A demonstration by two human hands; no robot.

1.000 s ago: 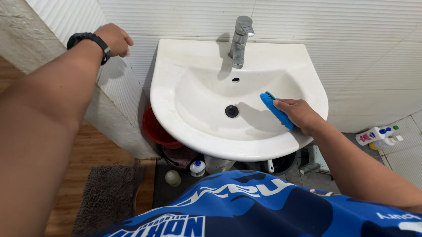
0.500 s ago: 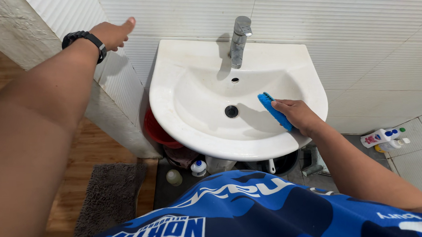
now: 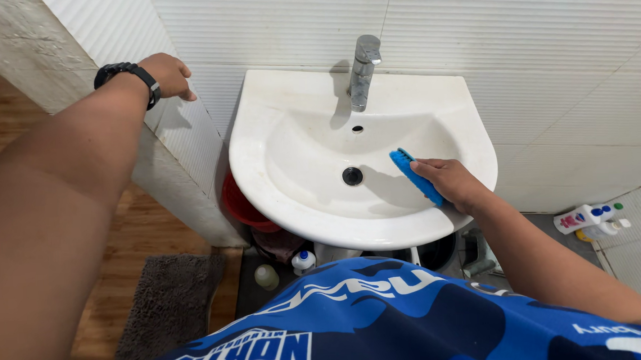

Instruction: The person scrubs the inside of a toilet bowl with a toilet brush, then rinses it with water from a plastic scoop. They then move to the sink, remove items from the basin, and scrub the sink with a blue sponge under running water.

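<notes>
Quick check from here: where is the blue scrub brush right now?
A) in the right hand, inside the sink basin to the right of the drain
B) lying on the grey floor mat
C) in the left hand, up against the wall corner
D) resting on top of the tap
A: the right hand grips the blue scrub brush against the inner wall of the white sink, right of the drain; the left hand holds nothing, resting by the tiled wall corner.

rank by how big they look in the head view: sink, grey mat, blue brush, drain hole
1. sink
2. grey mat, partly cut off by the arm and shirt
3. blue brush, partly hidden in the right hand
4. drain hole
</notes>
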